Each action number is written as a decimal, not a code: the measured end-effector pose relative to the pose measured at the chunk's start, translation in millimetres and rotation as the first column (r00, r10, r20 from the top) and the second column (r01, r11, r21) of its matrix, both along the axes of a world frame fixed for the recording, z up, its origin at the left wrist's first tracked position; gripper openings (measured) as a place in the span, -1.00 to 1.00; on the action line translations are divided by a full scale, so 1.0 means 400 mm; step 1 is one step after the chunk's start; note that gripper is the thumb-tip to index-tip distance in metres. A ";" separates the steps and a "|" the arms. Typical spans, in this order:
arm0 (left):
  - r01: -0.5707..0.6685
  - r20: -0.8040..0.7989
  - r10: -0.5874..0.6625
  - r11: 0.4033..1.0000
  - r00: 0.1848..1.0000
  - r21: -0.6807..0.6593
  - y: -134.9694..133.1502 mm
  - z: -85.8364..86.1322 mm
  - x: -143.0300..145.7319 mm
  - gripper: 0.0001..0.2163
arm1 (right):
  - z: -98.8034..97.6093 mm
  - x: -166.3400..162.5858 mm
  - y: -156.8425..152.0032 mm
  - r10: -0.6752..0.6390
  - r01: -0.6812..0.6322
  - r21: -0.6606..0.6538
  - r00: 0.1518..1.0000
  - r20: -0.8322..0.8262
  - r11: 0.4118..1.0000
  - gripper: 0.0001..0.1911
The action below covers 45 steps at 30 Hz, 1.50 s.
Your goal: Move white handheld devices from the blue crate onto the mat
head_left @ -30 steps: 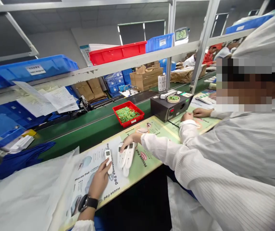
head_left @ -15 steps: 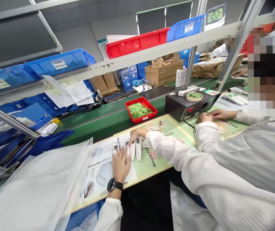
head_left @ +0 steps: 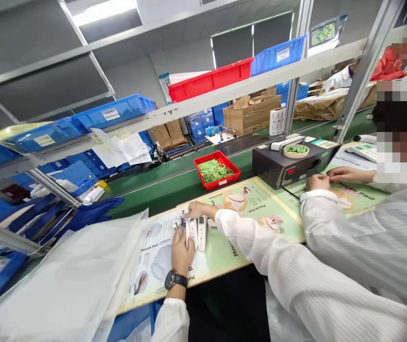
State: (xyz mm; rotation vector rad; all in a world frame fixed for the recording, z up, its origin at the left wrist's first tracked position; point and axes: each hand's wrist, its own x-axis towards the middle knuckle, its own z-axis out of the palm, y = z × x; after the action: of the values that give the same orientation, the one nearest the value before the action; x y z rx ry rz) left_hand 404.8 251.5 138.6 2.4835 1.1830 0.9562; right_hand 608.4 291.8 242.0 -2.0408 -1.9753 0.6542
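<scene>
My left hand [head_left: 182, 254], wearing a black watch [head_left: 175, 280], bends its fingers around a slim white handheld device [head_left: 177, 221] whose upper end shows past the fingertips. My right hand [head_left: 200, 209] reaches in from the right, fingers curled down at the tops of the devices; what they grip is hidden. Beside the left hand, more slim white devices lie side by side, the rightmost device [head_left: 202, 233] showing a small dark screen. They rest on printed mouse pad sheets [head_left: 160, 259] covering the bench.
Beyond my hands, a red tray [head_left: 217, 171] of green batteries stands on the green conveyor [head_left: 167, 190]. To the right is a black box [head_left: 285, 166] with a red display. A co-worker's hands [head_left: 326, 179] work beside it. White plastic sheeting [head_left: 68, 270] lies left.
My left hand has gone from lying spread over the devices to bending around one, which is now tilted. My right hand's fingers have drawn back to the devices' tops. The view has shifted.
</scene>
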 end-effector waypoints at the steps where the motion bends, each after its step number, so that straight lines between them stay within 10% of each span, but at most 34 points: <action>1: -0.023 0.004 0.023 1.000 1.000 0.009 0.002 -0.004 -0.002 -0.56 | -0.008 -0.012 -0.002 -0.027 0.027 0.028 1.000 -0.001 0.999 -0.49; 6: -0.081 -0.003 0.081 0.997 0.997 0.018 0.002 -0.010 -0.003 -0.58 | -0.007 -0.054 -0.024 -0.209 0.210 0.226 0.977 -0.026 0.951 -0.62; 14: 0.008 -0.134 -0.004 1.000 0.991 0.025 -0.024 0.022 0.013 -0.49 | -0.009 -0.030 -0.229 -0.483 0.446 0.555 0.871 -0.089 0.702 -0.58; 20: 0.059 -0.220 -0.038 0.994 0.975 0.094 -0.035 0.026 0.015 -0.47 | -0.118 0.013 -0.426 -0.392 0.338 0.355 0.915 0.091 0.871 -0.67; 26: 0.080 -0.229 -0.046 0.986 0.972 0.145 -0.037 0.017 0.006 -0.52 | -0.086 0.032 -0.367 -0.368 0.359 0.140 0.929 0.041 0.923 -0.62; 33: 0.170 -0.270 -0.106 0.959 0.957 0.228 -0.048 0.038 0.003 -0.58 | -0.081 0.004 -0.325 -0.387 0.379 0.125 0.921 0.041 0.917 -0.43; 45: 0.044 -0.309 -0.001 0.990 0.951 0.131 -0.113 0.041 -0.021 -0.44 | -0.155 -0.132 -0.516 -0.236 0.224 0.370 0.972 -0.013 0.902 -0.22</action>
State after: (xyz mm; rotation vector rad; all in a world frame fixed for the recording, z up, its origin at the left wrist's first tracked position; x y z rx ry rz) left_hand 396.4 206.4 154.9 2.8284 1.2082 0.6790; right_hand 555.5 85.2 180.0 -2.0079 -1.6778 0.1811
